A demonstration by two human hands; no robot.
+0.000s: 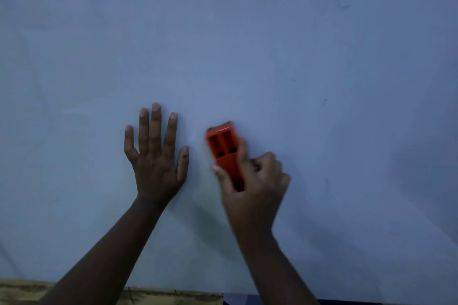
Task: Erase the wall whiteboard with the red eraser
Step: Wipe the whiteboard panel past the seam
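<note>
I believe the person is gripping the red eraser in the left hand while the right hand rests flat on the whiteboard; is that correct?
Not quite: the hands are swapped. The head view shows the right hand gripping the red eraser, while the left hand rests flat, fingers spread, on the whiteboard.

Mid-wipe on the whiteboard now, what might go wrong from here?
1. Faint marks near the top right and at mid right sit far from the red eraser; this stroke may miss them.
2. The right hand grips only the eraser's lower end, so it might tilt and wipe unevenly.
3. The left hand rests flat on the whiteboard, possibly leaving smudges.
</note>
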